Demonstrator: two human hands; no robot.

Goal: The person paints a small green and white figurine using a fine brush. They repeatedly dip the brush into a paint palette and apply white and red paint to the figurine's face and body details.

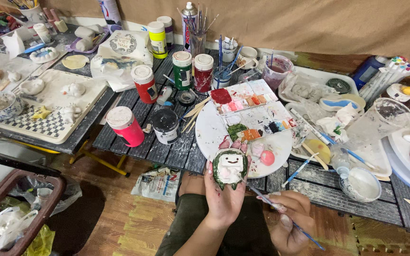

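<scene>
The left hand (224, 192) is cupping a small clay figure (230, 167) — green around a white smiling face — with its fingers curled round the edges, holding it upright above the lap, just below the white round palette (214, 130). The right hand (288, 215) is pinching a thin blue-handled brush (281, 211) between its fingers — the brush is lying slantwise, its tip near the figure's lower edge.
</scene>
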